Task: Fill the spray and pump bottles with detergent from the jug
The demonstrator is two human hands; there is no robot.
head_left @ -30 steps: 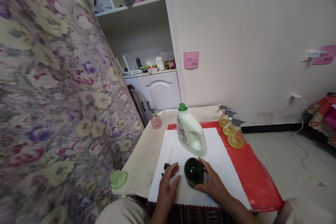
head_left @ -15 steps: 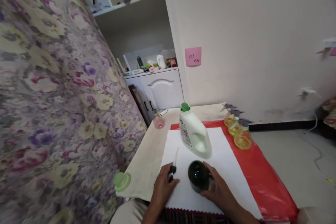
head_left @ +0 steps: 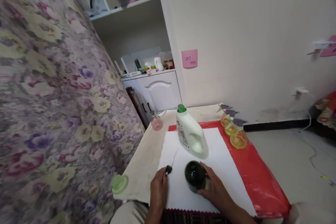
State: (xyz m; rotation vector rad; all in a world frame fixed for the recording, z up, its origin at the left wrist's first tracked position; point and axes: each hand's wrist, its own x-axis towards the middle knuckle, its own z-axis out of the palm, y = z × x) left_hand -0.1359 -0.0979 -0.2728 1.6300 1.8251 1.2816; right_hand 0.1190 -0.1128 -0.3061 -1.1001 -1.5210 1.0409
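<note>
My right hand is wrapped around a round dark green bottle lying on a white sheet. My left hand pinches a small black spray head whose thin white tube trails across the sheet toward a white detergent jug with a green cap. The jug stands upright just beyond the green bottle.
A red plastic cover lies under the white sheet on a low table. Three yellow spray bottles stand at its far right, a pink one at the far left. A light green lid sits near the table's left corner. Floral fabric fills the left side.
My left hand has closed on the black spray head and lifted it slightly off the sheet. My right hand has stayed on the green bottle. The view shifted a little.
</note>
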